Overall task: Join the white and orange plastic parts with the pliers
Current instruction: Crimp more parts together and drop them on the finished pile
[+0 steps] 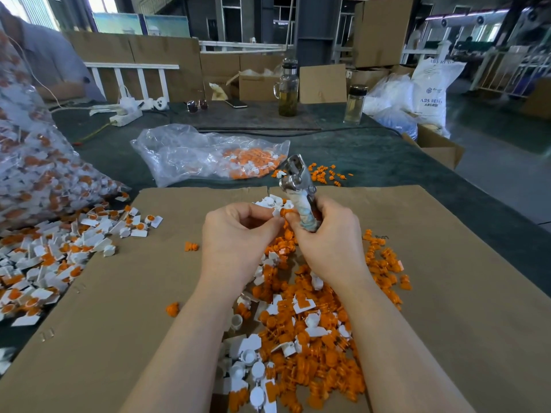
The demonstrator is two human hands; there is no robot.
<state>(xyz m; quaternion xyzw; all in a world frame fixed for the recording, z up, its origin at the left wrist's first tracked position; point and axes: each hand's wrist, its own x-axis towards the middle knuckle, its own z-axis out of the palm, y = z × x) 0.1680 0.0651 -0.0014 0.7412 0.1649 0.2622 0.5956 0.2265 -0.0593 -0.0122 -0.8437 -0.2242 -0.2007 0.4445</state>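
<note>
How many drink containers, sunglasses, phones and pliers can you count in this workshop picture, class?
Clear glass drink containers: 2, a handled jug and a black-capped bottle
Dark-lensed sunglasses: 1
Flat dark phone: 1
Silver metal pliers: 1
Total: 5

one view only, head-worn, wide-angle. looks forward and steeply down from above the forearms, close over the left hand (238,231) and right hand (325,234) at centre frame. takes in the cardboard sheet (125,308) underneath, filling the lower half, near the lens. further up, reaches across the green table (372,156) to stacked boxes (381,28) and windows, well apart. edges bowed by the lens.
</note>
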